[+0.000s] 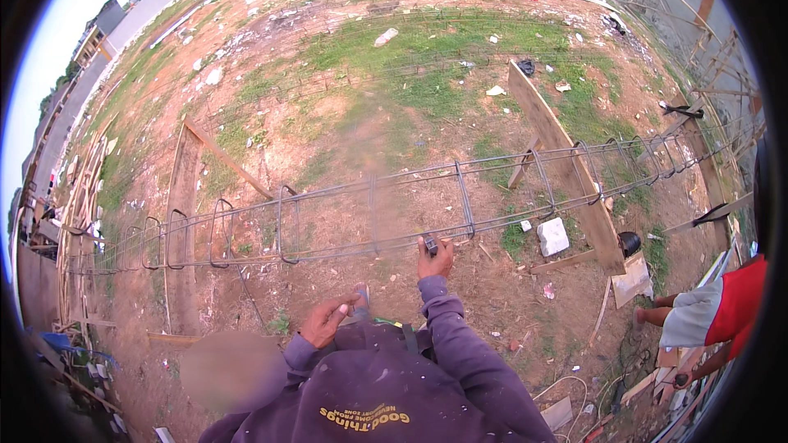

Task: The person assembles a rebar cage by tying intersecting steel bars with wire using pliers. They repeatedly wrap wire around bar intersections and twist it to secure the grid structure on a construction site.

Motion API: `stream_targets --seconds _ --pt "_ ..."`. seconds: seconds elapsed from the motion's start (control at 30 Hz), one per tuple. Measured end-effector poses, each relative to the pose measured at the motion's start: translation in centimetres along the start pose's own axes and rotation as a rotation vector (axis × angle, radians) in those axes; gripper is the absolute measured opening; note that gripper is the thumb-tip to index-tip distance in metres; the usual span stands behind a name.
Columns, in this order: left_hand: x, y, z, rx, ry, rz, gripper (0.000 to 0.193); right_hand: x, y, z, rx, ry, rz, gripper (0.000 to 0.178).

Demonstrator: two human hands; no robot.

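Observation:
A long rebar cage (465, 201) of thin straight bars and square stirrups runs across in front of me. It rises from the left toward the far right. My right hand (437, 261) is closed around a small dark metal tool (430, 242) of a kind I cannot make out, its head up at the cage's near lower bar. Nearer my body, to the left, my left hand (325, 321) is off the cage, thumb and fingers pinched together. Whatever may be between those fingers is too small to tell.
Upright wooden boards (566, 148) cross the cage at right, and another board (182, 176) stands at left. A white block (552, 237) lies on the ground. At far right is a person in a red top (737, 299). Timber (86, 172) is piled at left.

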State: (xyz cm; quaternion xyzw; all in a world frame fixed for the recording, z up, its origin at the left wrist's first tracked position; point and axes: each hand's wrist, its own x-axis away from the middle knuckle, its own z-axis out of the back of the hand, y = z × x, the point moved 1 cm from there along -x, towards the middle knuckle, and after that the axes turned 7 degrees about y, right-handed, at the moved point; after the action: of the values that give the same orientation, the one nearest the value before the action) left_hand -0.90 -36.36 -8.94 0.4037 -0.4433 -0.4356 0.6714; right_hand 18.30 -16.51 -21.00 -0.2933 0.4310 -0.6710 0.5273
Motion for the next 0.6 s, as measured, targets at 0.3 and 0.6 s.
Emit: stream_targets --seconds 0.3,0.6 --pt "-1.2 5.6 -2.7 0.083 -0.283 -0.153 0.038 3.6 -2.4 6.8 -0.388 -0.82 -0.422 0.065" --pt "-2.4 4.3 -7.2 0.406 -0.731 0.079 0.036 4.3 -8.9 11.3 -1.11 -1.136 -0.503 0.049"
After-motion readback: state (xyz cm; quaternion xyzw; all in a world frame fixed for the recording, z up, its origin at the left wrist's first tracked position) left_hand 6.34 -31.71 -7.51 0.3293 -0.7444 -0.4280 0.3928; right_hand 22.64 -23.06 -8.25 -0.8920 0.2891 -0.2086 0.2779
